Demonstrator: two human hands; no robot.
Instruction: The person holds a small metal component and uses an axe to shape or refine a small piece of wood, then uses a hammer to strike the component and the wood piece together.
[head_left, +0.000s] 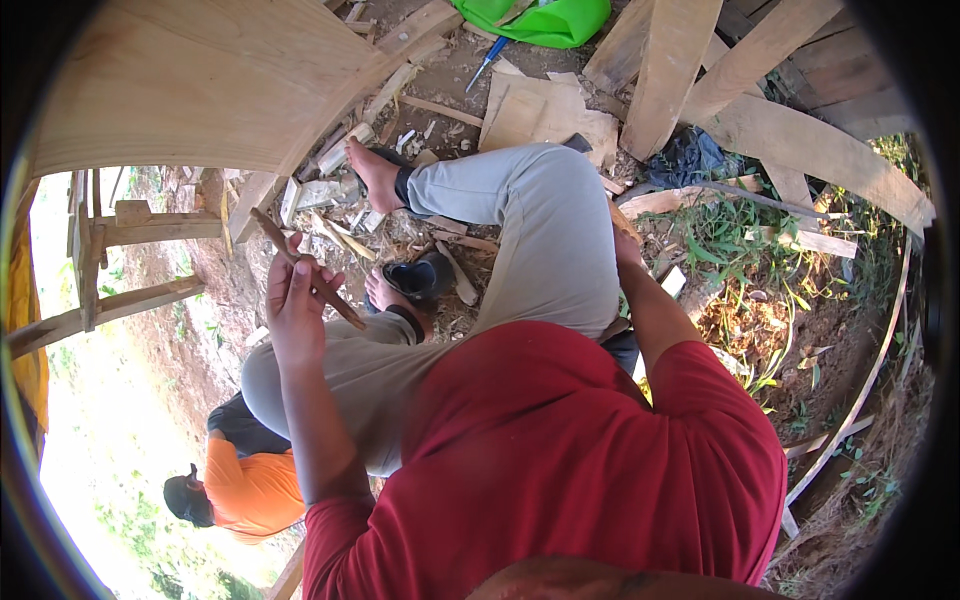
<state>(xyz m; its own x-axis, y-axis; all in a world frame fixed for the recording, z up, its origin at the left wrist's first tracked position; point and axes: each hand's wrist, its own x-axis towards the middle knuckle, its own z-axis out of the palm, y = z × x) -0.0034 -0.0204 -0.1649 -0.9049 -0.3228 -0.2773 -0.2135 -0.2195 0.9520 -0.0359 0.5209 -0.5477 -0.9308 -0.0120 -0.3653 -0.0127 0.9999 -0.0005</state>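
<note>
In my left hand (300, 283), raised in front of my left knee, is a slim brown wooden stick (332, 295). Its ends slant out past my fingers, which are closed around its middle. My right hand (628, 248) rests low beside my right thigh. The leg hides most of its fingers, so I cannot make out whether it grips anything. Below my left hand, a black sandal (425, 275) lies on the ground next to my bare foot (384, 292).
A broad plywood sheet (200, 85) spans the upper left. Planks (670, 75) lean at the upper right, near a blue-handled screwdriver (487, 62) and a green bag (545, 22). Wood scraps litter the ground. A person in orange (250, 490) is at the lower left.
</note>
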